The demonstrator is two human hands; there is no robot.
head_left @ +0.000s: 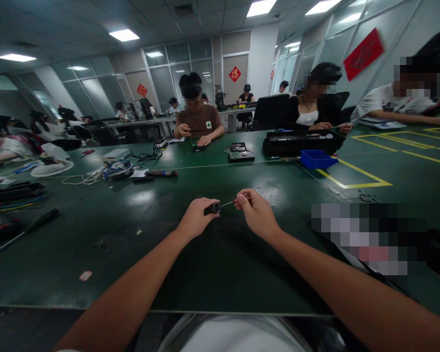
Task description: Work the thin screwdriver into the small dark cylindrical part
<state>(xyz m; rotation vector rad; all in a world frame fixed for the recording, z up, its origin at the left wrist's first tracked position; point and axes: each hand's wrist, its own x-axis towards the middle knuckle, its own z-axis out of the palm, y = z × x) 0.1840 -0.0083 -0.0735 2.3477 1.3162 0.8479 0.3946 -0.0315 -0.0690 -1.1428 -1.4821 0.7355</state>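
My left hand [197, 217] is closed around a small black cylinder [214, 208], whose round end with a pale rim faces right. Fingers of my right hand [255, 211] pinch the reddish handle of a thin screwdriver [227, 203]. Its slim metal shaft points left, with the tip close to the cylinder's round end; whether they touch I cannot tell. Both hands are held above the green table [205, 274], and most of the screwdriver handle is hidden by my right fingers.
Opposite, a person [201, 120] handles a small part beside opened electronic devices [241, 152]. A blue bin [318, 159] and a long black housing [303, 143] stand at back right. Cables [117, 169] and a dark pen-shaped tool [161, 173] lie left. A long screwdriver [42, 220] is at far left.
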